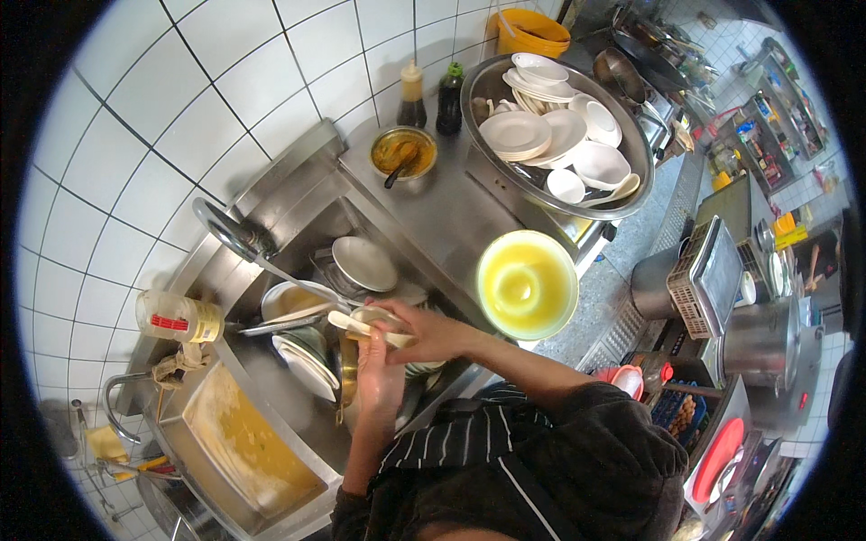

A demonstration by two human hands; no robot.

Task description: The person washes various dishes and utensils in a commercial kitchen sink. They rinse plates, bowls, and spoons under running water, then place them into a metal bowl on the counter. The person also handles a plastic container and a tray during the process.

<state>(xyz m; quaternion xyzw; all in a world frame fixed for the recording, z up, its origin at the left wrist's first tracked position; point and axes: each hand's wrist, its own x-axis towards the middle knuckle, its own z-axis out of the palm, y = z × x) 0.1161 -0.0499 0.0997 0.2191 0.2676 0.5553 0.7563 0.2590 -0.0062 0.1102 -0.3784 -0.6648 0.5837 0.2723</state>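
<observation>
Over the steel sink (291, 379), both hands are together on white soup spoons (348, 323), whose exact number is hard to tell. My left hand (375, 368) comes from below with its thumb against them. My right hand (426, 331) closes over them from the right, hiding part of them. From the curved faucet (223, 230), a stream of water (298, 277) runs down towards the spoons. Below and around them in the sink are a bowl (365, 264), a stack of white plates (308, 368), and a brass-coloured pan or bowl (348, 372), partly hidden by my left hand.
Cloudy yellowish water (250, 446) fills the adjoining basin. A large steel basin (636, 203) of white dishes sits on the counter, near a yellow bowl (528, 284), a bowl of orange paste (403, 154) and two sauce bottles (449, 101). A plastic jar (179, 318) stands at the sink's left edge.
</observation>
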